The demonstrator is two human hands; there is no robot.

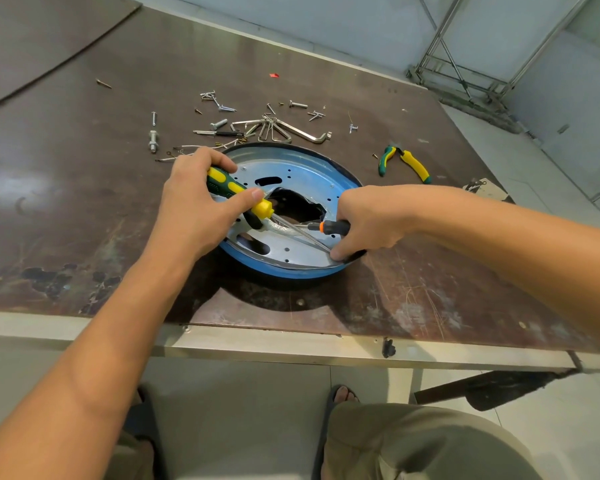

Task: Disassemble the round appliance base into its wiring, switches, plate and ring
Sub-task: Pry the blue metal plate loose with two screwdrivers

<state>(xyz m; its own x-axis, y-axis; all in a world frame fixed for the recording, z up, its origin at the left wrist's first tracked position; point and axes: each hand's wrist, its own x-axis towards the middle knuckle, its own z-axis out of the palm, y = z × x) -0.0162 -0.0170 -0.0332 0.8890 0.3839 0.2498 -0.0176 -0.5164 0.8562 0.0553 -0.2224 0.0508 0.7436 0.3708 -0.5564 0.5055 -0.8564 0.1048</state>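
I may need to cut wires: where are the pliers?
Head view: the pliers lie on the table, just right of the round base, with the hex keys to their left.

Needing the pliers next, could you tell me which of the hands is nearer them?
Right. The right hand is below-left of the pliers; the left hand is much farther left.

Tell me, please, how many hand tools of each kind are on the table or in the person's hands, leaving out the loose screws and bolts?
Screwdrivers: 2, the yellow-green screwdriver in the left hand and the black-orange screwdriver in the right hand
Pliers: 1
Hex key bunch: 1
Total: 4
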